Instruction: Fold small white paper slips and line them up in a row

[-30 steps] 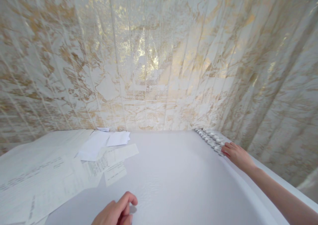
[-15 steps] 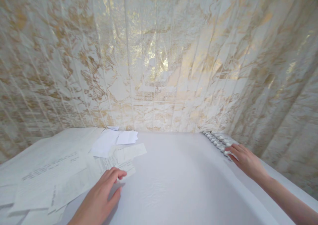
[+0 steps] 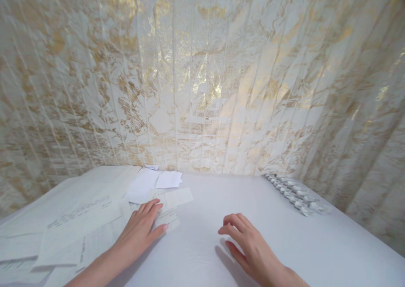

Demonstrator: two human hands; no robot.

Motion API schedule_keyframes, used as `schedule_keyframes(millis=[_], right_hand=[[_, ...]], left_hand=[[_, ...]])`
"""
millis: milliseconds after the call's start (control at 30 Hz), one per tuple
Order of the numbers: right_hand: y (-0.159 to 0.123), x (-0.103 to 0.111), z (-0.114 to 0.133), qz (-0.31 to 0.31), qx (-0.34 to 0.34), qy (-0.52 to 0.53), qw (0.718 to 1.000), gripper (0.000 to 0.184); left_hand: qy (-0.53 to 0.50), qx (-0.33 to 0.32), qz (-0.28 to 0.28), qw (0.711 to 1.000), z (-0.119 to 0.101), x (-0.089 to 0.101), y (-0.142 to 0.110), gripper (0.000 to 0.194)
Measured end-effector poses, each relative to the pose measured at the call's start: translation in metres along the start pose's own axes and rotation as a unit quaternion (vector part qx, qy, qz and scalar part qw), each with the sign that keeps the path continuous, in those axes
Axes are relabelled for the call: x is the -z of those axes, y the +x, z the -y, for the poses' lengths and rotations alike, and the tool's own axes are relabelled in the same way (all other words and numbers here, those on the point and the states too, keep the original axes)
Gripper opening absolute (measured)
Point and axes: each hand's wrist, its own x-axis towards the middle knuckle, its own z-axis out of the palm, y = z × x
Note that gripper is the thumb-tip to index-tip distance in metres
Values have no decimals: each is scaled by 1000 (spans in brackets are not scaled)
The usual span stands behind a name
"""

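Note:
My left hand point(image 3: 141, 230) lies flat, fingers stretched, on printed paper slips point(image 3: 167, 211) at the left of a white table point(image 3: 202, 253). My right hand point(image 3: 249, 247) hovers just above the bare middle of the table with loosely curled, parted fingers and nothing in it. A row of silver blister packs point(image 3: 295, 194) lies at the back right, well clear of both hands.
More white sheets and receipts point(image 3: 76, 219) spread over the table's left side, with small folded papers point(image 3: 169, 179) near the back. A white and gold curtain point(image 3: 202, 76) hangs right behind the table and around its right side.
My right hand has left the blister packs and moved to the middle of the table. My left hand has slid forward and settled flat on the paper slips.

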Motion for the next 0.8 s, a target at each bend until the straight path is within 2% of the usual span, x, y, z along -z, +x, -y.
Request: schedule_keyframes(millis=[67,200,333,467,567,667,800], right_hand=[[6,-8,3,20,-24,27,999,39],[10,-23,5,50,-52,64,995,45],[8,-30,6,68,-54,88,992,38],[7,-29,5,75,-62,99,990,36],[8,-28,5,76,-67,107,989,34],[7,-26,5,69,-70,122,988,39],[5,-25,-1,31,-79,137,987,41]], left_hand=[[6,5,2,1000,-4,5,18,47],[-4,-30,19,999,-12,5,45,49],[-28,-59,17,998,-17,-6,48,31],[-69,-57,1,996,-14,-15,46,28],[-120,-46,-9,992,-10,-14,48,24],[-187,-12,-34,982,-9,-9,52,29],[-306,70,-55,948,-25,-8,50,41]])
